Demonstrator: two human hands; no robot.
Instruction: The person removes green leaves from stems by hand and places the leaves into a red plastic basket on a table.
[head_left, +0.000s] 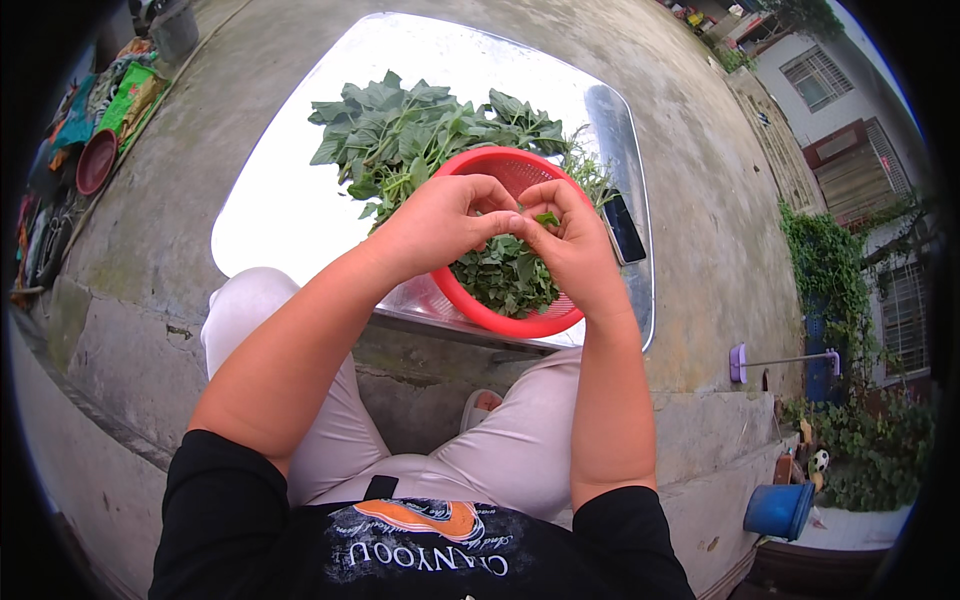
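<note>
Above a red plastic colander (491, 324), my left hand (457, 221) and my right hand (570, 244) meet at the fingertips. Between them is a small green sprig (549, 219); its leaf shows inside the curled fingers of my right hand. The thumb and fingers of my left hand pinch at its near end, where the stem is mostly hidden. Picked green leaves (506, 277) lie in the colander below. Just beyond its rim, a heap of leafy green stems (420, 131) spreads over the shiny metal table (277, 187).
A smartphone (624, 229) lies right of the colander, beside thin stripped stalks (589, 169). My knees are at the table's near edge. Farther off on the concrete ground are a purple long-handled dustpan (739, 363), a blue bucket (778, 510) and a dark red basin (97, 161).
</note>
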